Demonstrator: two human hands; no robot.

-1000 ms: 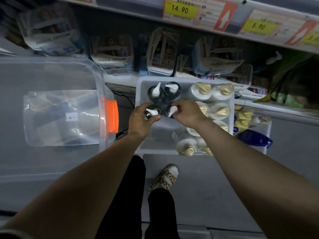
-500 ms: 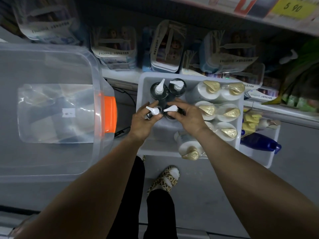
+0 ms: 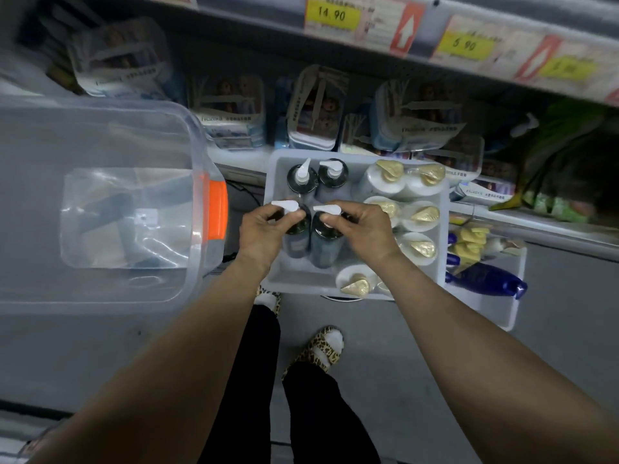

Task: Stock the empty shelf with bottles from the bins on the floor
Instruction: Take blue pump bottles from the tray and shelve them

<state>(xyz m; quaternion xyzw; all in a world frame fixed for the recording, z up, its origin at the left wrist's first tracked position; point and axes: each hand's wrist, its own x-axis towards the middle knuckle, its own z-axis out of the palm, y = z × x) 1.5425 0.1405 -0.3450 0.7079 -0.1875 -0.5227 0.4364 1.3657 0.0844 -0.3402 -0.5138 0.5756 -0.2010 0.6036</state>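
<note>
A grey bin [image 3: 301, 279] on the floor holds dark pump bottles on its left and several white bottles with gold caps [image 3: 418, 214] on its right. My left hand [image 3: 264, 232] grips the neck of one dark pump bottle [image 3: 296, 241]. My right hand [image 3: 363, 229] grips the neck of the dark pump bottle [image 3: 325, 244] beside it. Both bottles are raised above the bin floor, their white pump heads showing over my fingers. Two more dark pump bottles [image 3: 316, 177] stand at the bin's far left corner.
A large clear bin with an orange latch [image 3: 217, 209] sits to the left. A second bin [image 3: 502, 303] on the right holds a blue bottle [image 3: 489, 281] and yellow items. Packaged goods fill the low shelf behind; a price-tag rail [image 3: 368, 18] runs overhead. My feet stand below the bins.
Both hands have lifted their dark pump bottles up out of the bin; the bottle bodies now show below my fingers. The view tilted up, bringing the price tags back in.
</note>
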